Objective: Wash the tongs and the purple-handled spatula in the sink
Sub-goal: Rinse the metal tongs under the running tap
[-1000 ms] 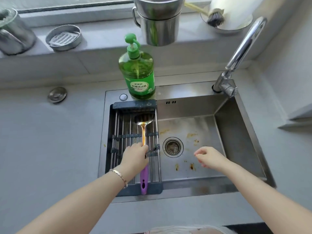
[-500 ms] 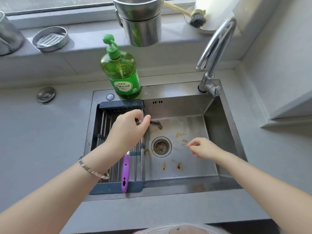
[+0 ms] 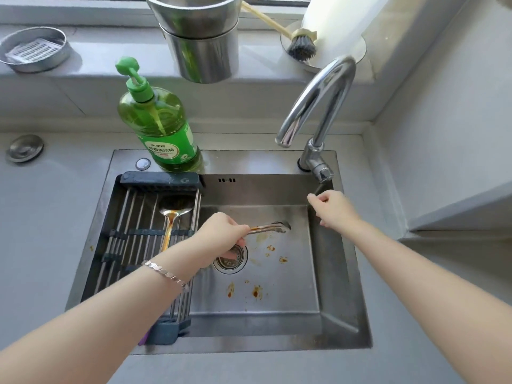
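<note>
While the left hand (image 3: 221, 234) clenches slim, sauce-smeared steel tongs (image 3: 270, 228), the right hand (image 3: 332, 209) hangs loosely curled, empty.
Tongs jut right of the gripping fingers, over the stainless sink (image 3: 249, 162): likely light, stiff, greasy, so hold near the hinge. The purple-handled steel spatula (image 3: 173, 213) lies left of them.

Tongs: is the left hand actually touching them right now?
Touching. The head view shows the left hand with its fingers curled round the near end of the tongs, whose tips stick out to the right over the sink.
</note>
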Available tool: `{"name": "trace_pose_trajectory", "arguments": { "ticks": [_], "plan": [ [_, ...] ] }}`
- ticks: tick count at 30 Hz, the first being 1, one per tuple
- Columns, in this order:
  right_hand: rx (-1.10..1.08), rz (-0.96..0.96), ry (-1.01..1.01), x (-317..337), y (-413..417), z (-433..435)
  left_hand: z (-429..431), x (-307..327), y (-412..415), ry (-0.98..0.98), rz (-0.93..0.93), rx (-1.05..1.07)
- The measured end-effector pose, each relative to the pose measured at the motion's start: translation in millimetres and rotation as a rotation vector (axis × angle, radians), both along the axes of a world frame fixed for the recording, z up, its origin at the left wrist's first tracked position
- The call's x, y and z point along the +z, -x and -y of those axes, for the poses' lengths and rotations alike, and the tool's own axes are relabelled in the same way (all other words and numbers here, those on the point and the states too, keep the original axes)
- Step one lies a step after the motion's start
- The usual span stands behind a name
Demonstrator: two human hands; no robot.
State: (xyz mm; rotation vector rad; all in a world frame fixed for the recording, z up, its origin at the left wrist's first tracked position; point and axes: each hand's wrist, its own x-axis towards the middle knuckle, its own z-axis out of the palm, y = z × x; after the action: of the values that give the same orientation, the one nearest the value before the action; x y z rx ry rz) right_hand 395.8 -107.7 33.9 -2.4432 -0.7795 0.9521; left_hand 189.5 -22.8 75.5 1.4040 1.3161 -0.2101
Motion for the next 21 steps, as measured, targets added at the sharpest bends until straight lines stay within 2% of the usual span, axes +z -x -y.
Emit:
{"name": "trace_pose_trajectory", "arguments": {
  "ticks": [2,5,9,12,16,21],
  "plan": [
    [-0.156,-0.055,-0.04,9,-13,-18,-3,-1,-8,0.064,0.041,0.078],
    [-0.277,-0.128,0.027,17,-24,-40,-8,0,-15,0.113,0.079,0.153],
    [-0.335,-0.17,0.077,5,-27,-57,-13,-4,-22,-0.011,0.058,0.09],
    [-0.388,-0.133,0.078,-3,-24,-64,-14,-8,-20,-0.082,0.033,0.091],
    [-0.427,-0.072,0.045,-13,-25,-62,-11,-5,-14,-0.264,0.05,0.029],
    [-0.472,-0.107,-0.01,-17,-28,-58,-4,1,-8,-0.446,0.056,-0.036]
  ]
}}
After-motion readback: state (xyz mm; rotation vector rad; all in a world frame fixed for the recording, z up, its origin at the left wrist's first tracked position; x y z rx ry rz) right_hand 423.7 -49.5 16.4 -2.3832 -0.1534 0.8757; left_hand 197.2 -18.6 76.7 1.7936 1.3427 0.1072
